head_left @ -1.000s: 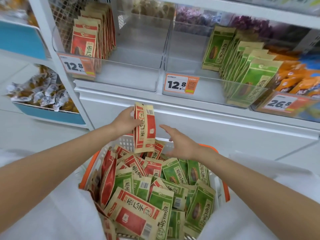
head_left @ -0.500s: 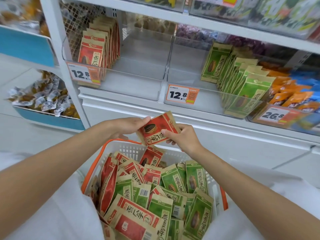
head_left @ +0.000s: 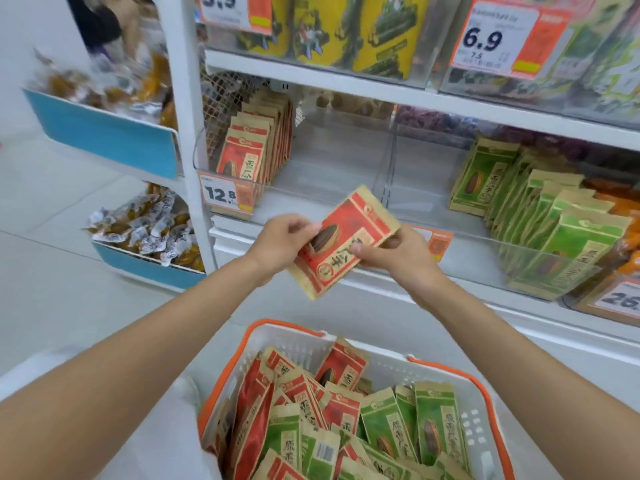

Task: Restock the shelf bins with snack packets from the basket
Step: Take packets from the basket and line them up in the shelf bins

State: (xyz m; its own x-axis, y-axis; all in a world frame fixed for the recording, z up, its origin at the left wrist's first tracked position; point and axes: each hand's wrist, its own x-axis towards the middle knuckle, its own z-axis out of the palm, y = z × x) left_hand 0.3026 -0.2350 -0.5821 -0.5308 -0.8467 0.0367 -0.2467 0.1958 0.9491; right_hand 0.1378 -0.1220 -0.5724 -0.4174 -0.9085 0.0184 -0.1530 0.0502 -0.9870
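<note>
Red and kraft-brown, the held packet (head_left: 343,242) hangs tilted in the air just in front of the shelf edge. It is above the basket (head_left: 446,370), below the clear bins, and touches neither. The left hand (head_left: 278,244) pinches its left edge, fingers (head_left: 301,226) curled onto the front face beside the printed seed. The right hand (head_left: 401,259) grips the right side, with the thumb pressed on the front and the other fingers curled round behind the edge.

The basket, white mesh with an orange rim, sits low in view between the 2 forearms. It is packed with loose red packets (head_left: 341,367) toward the left and far side and loose green packets (head_left: 434,424) toward the right, leaning on one another in a jumble.

On the shelf, the left bin (head_left: 322,168) holds a red row (head_left: 247,155) of the same packets, upright against its left side. A 12.8 price tag (head_left: 225,195) is fixed to its front. The right bin (head_left: 485,251) holds green rows (head_left: 554,216) standing upright along its right side. Another orange tag (head_left: 439,242) shows partly behind the right hand.

On the shelf above, yellow packs (head_left: 325,26) stand beside a 6.9 price tag (head_left: 498,36). To the left, 2 blue trays (head_left: 104,136) carry wrapped sweets (head_left: 149,230).
</note>
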